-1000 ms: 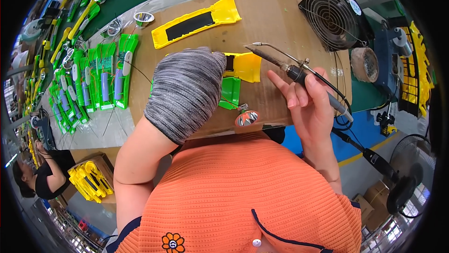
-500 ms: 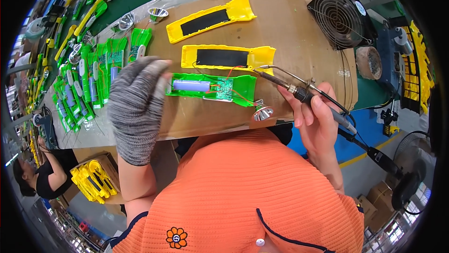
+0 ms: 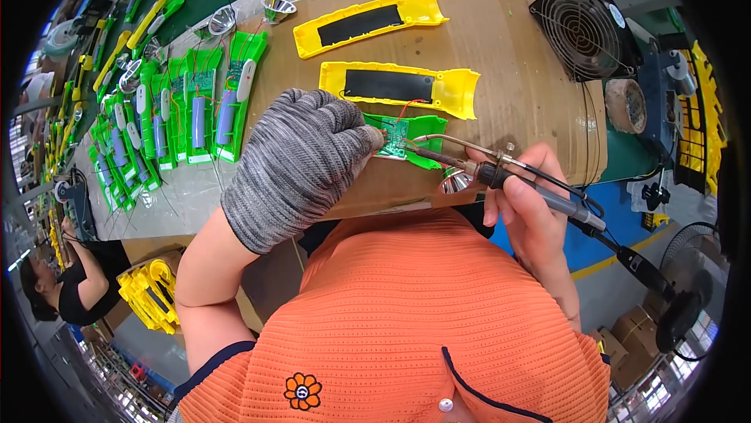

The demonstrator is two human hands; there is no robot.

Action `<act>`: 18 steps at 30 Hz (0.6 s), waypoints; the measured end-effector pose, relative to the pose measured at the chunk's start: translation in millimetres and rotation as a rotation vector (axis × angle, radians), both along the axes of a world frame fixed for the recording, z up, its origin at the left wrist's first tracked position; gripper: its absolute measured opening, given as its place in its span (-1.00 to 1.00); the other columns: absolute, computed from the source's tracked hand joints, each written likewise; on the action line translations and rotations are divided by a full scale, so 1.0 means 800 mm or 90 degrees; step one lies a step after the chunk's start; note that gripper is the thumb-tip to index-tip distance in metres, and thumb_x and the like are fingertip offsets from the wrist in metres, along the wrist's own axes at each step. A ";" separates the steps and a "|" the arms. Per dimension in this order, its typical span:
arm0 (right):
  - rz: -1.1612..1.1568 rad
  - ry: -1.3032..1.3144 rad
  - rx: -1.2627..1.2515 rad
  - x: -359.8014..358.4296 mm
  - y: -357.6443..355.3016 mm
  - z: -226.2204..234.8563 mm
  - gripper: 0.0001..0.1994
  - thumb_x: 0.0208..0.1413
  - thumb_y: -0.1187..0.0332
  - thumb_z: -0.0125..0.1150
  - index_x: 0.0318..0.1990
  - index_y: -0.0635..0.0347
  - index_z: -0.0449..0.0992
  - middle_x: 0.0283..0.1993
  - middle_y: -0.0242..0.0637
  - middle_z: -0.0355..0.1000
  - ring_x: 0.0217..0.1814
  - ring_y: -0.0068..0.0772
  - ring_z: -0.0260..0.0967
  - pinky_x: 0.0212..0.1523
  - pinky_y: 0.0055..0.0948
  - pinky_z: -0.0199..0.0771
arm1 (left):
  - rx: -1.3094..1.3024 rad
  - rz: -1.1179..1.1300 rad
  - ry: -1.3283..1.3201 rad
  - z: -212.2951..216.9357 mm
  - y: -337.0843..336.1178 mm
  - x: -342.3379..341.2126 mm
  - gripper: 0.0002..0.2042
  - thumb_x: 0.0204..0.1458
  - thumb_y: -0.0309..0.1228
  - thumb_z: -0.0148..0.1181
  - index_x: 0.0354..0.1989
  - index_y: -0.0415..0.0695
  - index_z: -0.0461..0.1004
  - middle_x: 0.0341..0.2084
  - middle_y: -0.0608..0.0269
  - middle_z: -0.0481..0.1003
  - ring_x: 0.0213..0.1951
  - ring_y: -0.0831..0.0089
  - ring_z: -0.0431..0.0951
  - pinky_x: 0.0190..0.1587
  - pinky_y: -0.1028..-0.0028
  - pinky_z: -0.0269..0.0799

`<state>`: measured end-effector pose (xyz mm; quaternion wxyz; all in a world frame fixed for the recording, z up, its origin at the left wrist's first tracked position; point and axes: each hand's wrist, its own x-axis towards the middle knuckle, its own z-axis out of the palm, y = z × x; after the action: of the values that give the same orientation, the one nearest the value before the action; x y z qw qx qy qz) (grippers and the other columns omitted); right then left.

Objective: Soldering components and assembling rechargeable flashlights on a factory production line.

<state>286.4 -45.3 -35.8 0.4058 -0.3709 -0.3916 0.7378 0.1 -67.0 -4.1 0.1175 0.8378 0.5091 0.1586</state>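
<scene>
My right hand (image 3: 535,200) grips a soldering iron (image 3: 547,198) with a thin metal solder-feed tube (image 3: 461,143) along it. Its tip reaches the green circuit board (image 3: 397,135) in a green flashlight half-shell (image 3: 429,127). My left hand (image 3: 301,165), in a grey striped knit glove, lies over the left part of that shell and hides the battery. Its fingers are pressed together at the board's left edge; what they pinch is too small to make out. A silver reflector cup (image 3: 456,181) sits below the shell's right end, partly behind the iron.
Two yellow half-shells with black pads, the nearer (image 3: 399,88) and farther (image 3: 371,24), lie on the cardboard (image 3: 516,71). Several wired green shells (image 3: 199,110) stand at left. A square fan (image 3: 583,28) and a tape roll (image 3: 626,106) are at right. Another person (image 3: 74,282) sits far left.
My left hand has moved right, from beside the green shell's left end to the circuit board, covering the battery. The iron's tip has come down and left onto the board.
</scene>
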 end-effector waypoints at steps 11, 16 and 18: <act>0.066 -0.032 0.022 -0.002 -0.003 -0.001 -0.82 0.20 0.57 0.15 -0.21 0.24 0.23 -0.41 -0.21 0.45 -0.50 -0.56 0.42 -0.48 -0.60 0.40 | -0.008 0.014 0.069 0.002 -0.001 0.008 -0.82 -0.02 -0.38 0.21 -0.23 -0.05 0.61 -0.37 0.21 0.51 -0.24 0.23 0.53 -0.15 0.23 0.41; 0.078 -0.052 0.023 -0.005 -0.003 0.003 -0.81 0.21 0.57 0.16 -0.21 0.24 0.23 -0.36 -0.19 0.47 -0.47 -0.58 0.43 -0.47 -0.63 0.39 | -0.010 0.009 0.050 0.003 0.000 0.008 -0.82 -0.07 -0.48 0.31 -0.24 -0.10 0.56 -0.37 0.17 0.51 -0.27 0.14 0.52 -0.20 0.19 0.43; 0.073 -0.047 0.025 -0.007 -0.003 0.003 -0.81 0.21 0.56 0.17 -0.21 0.24 0.23 -0.36 -0.19 0.48 -0.46 -0.58 0.43 -0.47 -0.62 0.40 | -0.024 0.012 0.066 0.003 -0.001 0.007 -0.82 -0.04 -0.42 0.25 -0.22 -0.07 0.59 -0.34 0.18 0.51 -0.24 0.18 0.53 -0.16 0.20 0.42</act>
<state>280.6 -47.6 -33.4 0.3553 -0.3665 -0.4414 0.7379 5.7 -67.6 -1.8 0.1052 0.8375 0.5255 0.1067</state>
